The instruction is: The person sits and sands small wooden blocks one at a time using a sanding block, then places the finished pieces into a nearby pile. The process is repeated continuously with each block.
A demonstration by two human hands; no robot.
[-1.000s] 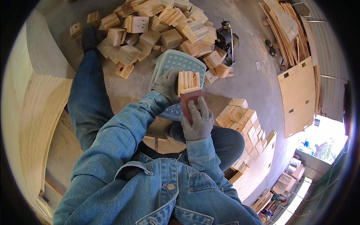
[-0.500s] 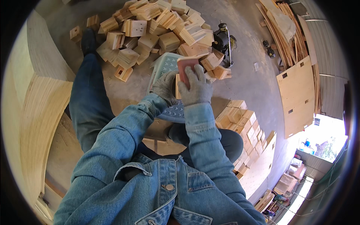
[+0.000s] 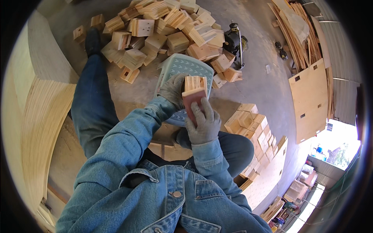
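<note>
In a grey work glove, my left hand (image 3: pixel 171 90) is closed on the side of a layered plywood block (image 3: pixel 195 82), held over a pale blue-green plastic stool (image 3: pixel 186 64) with a raised pattern. My right hand (image 3: pixel 204 124), gloved too, grips a flat sanding block (image 3: pixel 191 101) with a reddish-brown face and a light wooden edge. The sanding block lies against the near part of the plywood block and hides some of it. Part of the left hand's fingers is hidden behind the plywood block.
Beyond the stool a heap of plywood blocks (image 3: pixel 155 40) covers the floor, with a black power tool (image 3: pixel 233 40) beside it. Stacked blocks (image 3: pixel 248 124) stand by my right knee. A large stack of curved plywood (image 3: pixel 42 101) rises on the left; boards (image 3: pixel 311 97) lean at right.
My right hand has drawn the sanding block back toward me along the plywood block, whose layered far end now shows. The left hand stays nearly in place.
</note>
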